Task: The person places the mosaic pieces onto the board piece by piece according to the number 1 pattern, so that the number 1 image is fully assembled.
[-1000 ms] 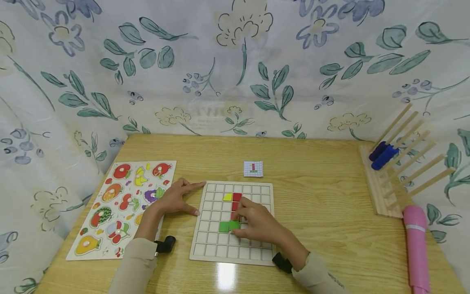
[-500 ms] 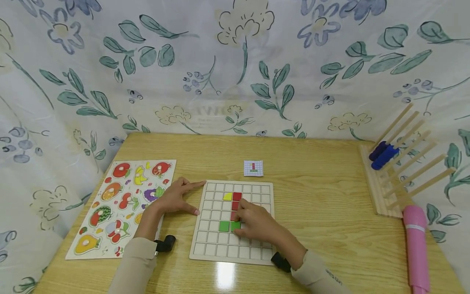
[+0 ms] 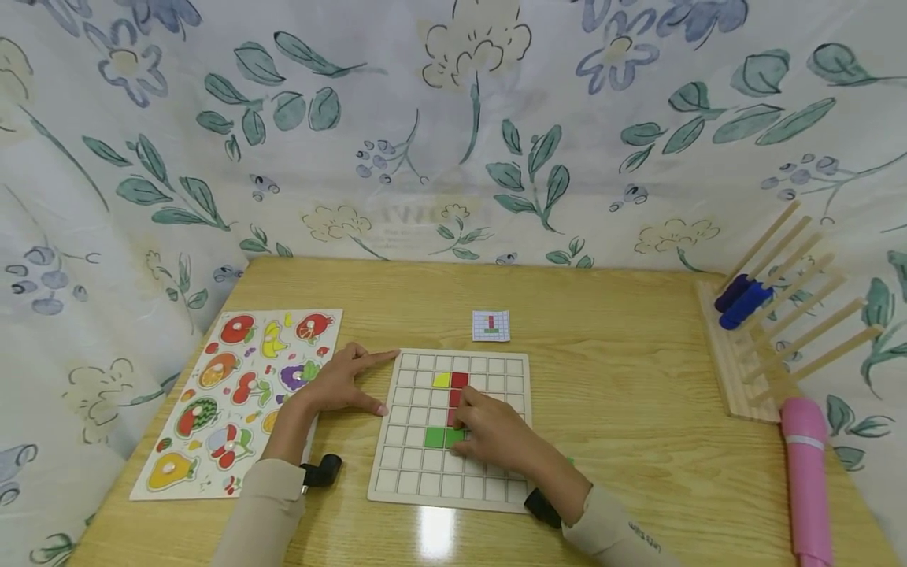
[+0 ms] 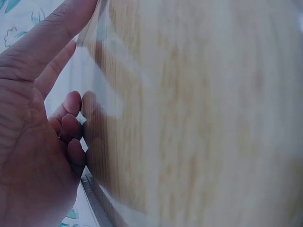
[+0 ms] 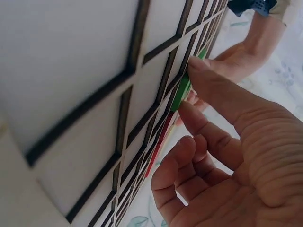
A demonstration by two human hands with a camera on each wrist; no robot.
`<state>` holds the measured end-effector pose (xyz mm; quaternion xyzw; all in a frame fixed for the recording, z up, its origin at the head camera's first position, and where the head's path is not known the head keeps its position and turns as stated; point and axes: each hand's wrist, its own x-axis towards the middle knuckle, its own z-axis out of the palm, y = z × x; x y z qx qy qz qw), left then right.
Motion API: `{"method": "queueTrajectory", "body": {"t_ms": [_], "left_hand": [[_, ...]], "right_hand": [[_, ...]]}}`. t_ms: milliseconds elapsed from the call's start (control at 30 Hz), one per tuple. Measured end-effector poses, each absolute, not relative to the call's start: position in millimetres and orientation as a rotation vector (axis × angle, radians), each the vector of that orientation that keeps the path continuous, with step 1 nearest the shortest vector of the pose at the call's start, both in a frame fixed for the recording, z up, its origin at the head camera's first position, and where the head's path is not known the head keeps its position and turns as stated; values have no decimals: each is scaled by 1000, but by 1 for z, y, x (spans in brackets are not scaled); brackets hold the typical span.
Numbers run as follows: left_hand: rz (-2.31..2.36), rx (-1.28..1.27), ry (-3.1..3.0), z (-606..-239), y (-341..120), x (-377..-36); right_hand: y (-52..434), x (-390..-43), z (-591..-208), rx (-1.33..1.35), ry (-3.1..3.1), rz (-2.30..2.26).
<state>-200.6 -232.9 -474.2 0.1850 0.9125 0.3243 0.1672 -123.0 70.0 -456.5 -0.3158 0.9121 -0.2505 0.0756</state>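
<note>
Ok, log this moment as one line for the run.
left hand: rests at grid board edge | right hand: pinches green tile on board

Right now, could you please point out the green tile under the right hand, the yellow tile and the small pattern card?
green tile [image 3: 434,438], head view, middle of its top face.
yellow tile [image 3: 442,380], head view, centre of the tile.
small pattern card [image 3: 491,326], head view, centre of the card.
</note>
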Motion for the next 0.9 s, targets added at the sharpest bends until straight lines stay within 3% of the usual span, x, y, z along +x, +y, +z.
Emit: {"method": "queueTrajectory", "body": {"t_ms": [567,900], "left_hand": [[936,548,2595,-473,-232,-201],[921,547,2602,-474,-233,-201]], "right_hand": [[115,-123,-451,-719,2558,-1382],[146,-120,-457,-670,2453,-1447]]}}
